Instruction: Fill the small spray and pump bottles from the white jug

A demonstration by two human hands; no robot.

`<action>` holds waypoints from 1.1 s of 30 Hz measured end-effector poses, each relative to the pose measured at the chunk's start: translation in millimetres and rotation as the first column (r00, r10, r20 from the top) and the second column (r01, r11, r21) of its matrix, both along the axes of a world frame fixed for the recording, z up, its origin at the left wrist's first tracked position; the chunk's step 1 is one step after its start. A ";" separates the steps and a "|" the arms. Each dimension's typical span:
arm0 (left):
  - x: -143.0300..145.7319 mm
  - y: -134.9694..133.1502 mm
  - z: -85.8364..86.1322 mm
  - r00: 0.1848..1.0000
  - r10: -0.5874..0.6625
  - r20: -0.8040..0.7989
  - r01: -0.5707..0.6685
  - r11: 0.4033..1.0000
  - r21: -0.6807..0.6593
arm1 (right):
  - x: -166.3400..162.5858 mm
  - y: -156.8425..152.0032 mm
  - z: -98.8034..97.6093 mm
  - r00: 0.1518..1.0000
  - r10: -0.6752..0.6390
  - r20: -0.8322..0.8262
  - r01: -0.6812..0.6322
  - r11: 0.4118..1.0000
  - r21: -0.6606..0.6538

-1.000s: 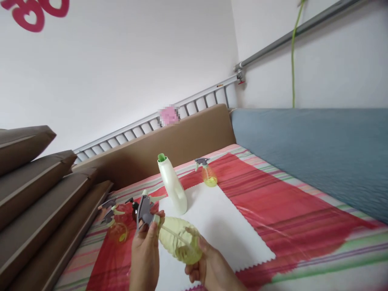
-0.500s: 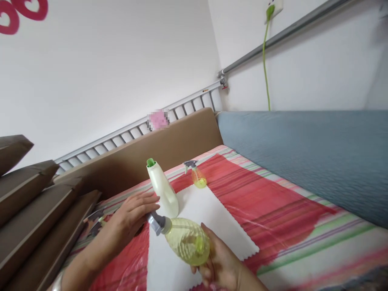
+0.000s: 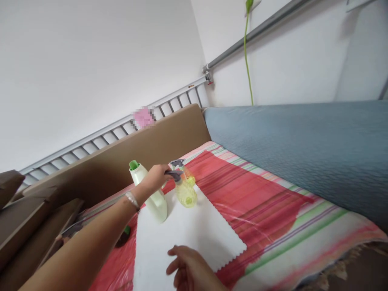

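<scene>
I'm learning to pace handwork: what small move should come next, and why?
Probably settle the nearer spray bottle on the white cloth before the left hand lets go: that hand alone holds it, by the grey trigger head, and contact beneath is unclear.

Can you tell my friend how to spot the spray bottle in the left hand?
Atop the pink-and-green striped cloth, find the white rectangular sheet with jagged edges. Toward its far end is a rounded, see-through yellow plastic spray bottle with a grey trigger head. Unlike the similar yellow spray bottle just behind it, this one has the left hand gripping its head.
</scene>
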State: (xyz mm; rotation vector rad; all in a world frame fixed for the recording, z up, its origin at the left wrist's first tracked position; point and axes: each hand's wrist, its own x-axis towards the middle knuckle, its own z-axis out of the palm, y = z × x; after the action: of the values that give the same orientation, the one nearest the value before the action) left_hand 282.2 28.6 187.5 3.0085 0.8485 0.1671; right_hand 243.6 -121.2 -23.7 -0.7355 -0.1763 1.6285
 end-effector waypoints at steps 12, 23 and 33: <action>71.8 36.9 -46.4 0.996 0.072 -0.050 -0.072 0.997 0.000 | -4.0 17.8 9.9 0.959 0.138 0.247 -0.143 0.990 0.004; 77.1 44.0 -55.6 0.997 0.058 -0.040 -0.059 0.998 -0.014 | -11.3 16.4 4.4 0.970 0.139 0.198 -0.146 0.989 0.018; 25.1 -6.8 -61.6 0.965 -0.047 0.257 0.015 0.992 0.124 | 1.5 3.8 4.5 0.978 0.085 0.189 -0.078 0.996 -0.046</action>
State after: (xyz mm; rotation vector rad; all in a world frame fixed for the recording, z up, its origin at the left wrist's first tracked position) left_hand 307.3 21.8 126.0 3.0112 0.7907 0.6179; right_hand 245.1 -117.4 -19.2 -0.9249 -0.3166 1.6416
